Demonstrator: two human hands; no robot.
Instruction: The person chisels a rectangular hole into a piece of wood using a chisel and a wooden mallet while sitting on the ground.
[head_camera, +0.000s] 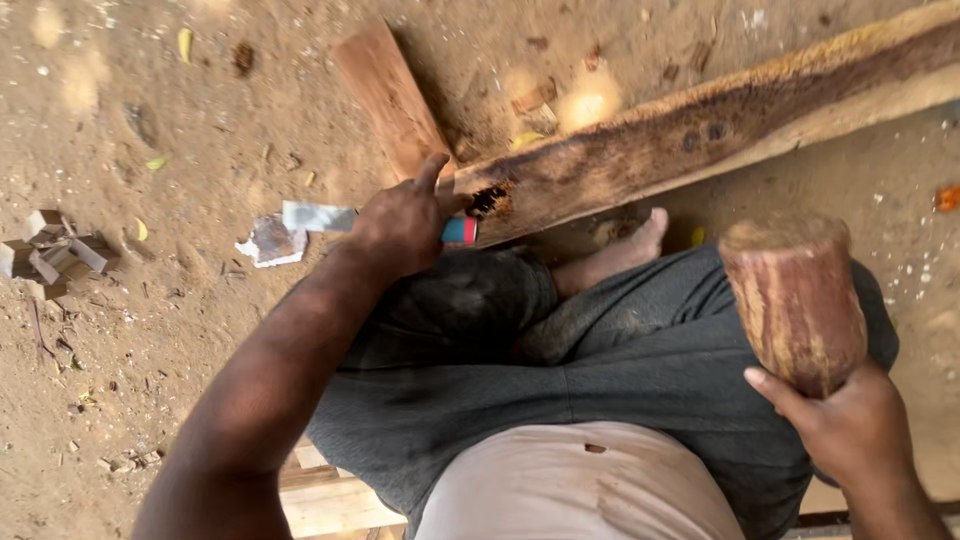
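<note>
My left hand (400, 225) grips a chisel (318, 217) with a blue and red handle (461, 230); its flat metal blade sticks out to the left of my fist. The handle end points at a dark ragged hole (488, 202) in the end of a long rough wooden plank (700, 125) that runs up to the right. My right hand (850, 425) holds a thick round wooden mallet (795, 300) upright above my right knee. My bare foot (625, 250) rests against the plank's underside.
A second reddish board (390, 95) lies on the sandy ground behind the plank. Small wood offcuts (55, 255) sit at the left, and a scrap of paper (270, 243) lies near the chisel blade. Pale planks (330, 500) lie under me.
</note>
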